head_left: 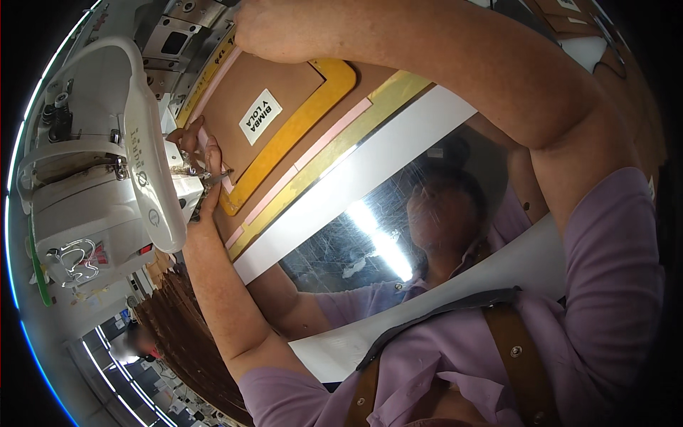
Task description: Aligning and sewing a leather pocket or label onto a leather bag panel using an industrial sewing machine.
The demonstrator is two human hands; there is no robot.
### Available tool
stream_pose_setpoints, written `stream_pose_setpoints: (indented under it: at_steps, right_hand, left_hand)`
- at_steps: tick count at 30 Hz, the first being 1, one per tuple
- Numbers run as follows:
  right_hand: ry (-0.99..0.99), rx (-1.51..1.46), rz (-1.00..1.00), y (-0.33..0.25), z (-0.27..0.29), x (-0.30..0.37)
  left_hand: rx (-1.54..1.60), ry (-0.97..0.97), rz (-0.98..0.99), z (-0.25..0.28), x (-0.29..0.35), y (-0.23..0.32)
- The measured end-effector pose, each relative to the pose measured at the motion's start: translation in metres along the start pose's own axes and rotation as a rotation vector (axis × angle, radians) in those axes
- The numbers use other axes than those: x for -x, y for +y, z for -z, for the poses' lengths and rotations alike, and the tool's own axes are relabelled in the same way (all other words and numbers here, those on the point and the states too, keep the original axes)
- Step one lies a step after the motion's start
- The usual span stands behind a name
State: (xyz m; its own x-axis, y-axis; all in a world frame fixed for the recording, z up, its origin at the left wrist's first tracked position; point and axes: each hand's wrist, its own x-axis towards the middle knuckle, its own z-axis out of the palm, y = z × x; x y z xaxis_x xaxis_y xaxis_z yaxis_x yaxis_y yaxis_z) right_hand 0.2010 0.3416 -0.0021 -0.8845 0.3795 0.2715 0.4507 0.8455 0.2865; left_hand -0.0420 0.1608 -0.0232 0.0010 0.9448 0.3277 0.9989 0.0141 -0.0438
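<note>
In front of me lies a brown panel with a white printed label on it. A yellow template frame surrounds the panel. My left hand is at the frame's near-left corner, with fingers stretched along the edge beside the needle area of a white sewing machine. The machine head covers part of this hand. At the top, my right hand rests over the far end of the panel and frame. Its fingers are mostly hidden, so their grip does not show.
A white strip and a shiny scratched plate reflecting a person form the near work surface. Brown sheets hang at lower left. Metal machine parts stand at upper left. Farther off at lower left is another person.
</note>
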Motion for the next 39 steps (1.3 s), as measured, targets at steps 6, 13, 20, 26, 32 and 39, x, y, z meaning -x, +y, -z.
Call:
stream_pose_setpoints:
  at_steps: [6, 13, 20, 26, 32, 39]
  right_hand:
    - [-0.014, 0.067, 0.095, -0.019, 0.014, -0.004]
    - [0.132, -0.455, 0.138, -0.108, 0.017, -0.041]
    - [0.225, -0.736, 0.235, -0.169, -0.003, -0.085]
    - [0.268, -0.562, 0.188, -0.188, 0.008, -0.068]
    - [0.194, -0.479, 0.263, -0.192, 0.011, -0.073]
    - [0.053, -0.479, 0.242, -0.199, 0.030, -0.072]
  left_hand:
    - [0.083, 0.095, -0.057, 0.007, 0.011, -0.023]
    - [0.449, 0.238, 0.030, -0.010, 0.036, -0.070]
    - [1.827, -0.014, 0.262, -0.054, 0.084, -0.132]
    - [0.377, -0.249, 0.339, 0.062, 0.112, -0.075]
    - [0.552, 0.133, 0.133, 0.067, 0.163, -0.047]
    - [0.204, 0.084, -0.066, 0.072, 0.167, -0.037]
